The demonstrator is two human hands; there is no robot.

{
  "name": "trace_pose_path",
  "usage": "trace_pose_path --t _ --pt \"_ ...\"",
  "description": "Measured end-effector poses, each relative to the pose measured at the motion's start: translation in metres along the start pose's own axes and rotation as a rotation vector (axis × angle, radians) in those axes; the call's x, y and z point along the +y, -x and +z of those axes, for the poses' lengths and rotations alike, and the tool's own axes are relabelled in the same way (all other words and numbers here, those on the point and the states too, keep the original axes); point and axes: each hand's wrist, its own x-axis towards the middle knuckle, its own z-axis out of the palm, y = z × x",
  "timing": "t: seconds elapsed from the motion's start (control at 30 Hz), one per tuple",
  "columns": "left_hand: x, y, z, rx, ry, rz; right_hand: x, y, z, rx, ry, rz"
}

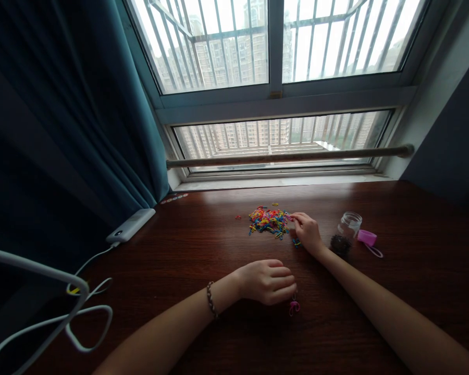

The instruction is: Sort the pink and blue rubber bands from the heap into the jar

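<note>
A heap of small coloured rubber bands (269, 221) lies on the brown wooden table. At its right edge, my right hand (307, 230) pinches with thumb and forefinger at a pink band. A few blue and yellow bands (296, 242) lie just under that hand. Nearer to me, my left hand (266, 282) is closed, back upward, wearing a braided bracelet (211, 300) on its wrist. Several linked pink rubber bands (294, 306) hang out from its fingertips; the grip itself is partly hidden.
Right of my right hand stands a clear jar (350, 224) with dark small pieces inside, beside a pink lid (367, 238) with a loop. At the left lie a white power bank (131, 227) and a white cable (86, 311). A blue curtain (82, 104) and a barred window (273, 140) border the table.
</note>
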Motion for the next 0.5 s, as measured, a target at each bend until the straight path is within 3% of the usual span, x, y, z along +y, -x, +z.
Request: trace_pose_path --t 0.3,0.5 --pt "0.0 -0.002 -0.002 0.015 0.028 0.047 -0.01 0.0 -0.004 0.002 -0.021 0.025" --pt "-0.006 0.008 0.003 0.0 0.129 -0.057 -0.014 -0.001 -0.007 0.003 -0.123 0.082"
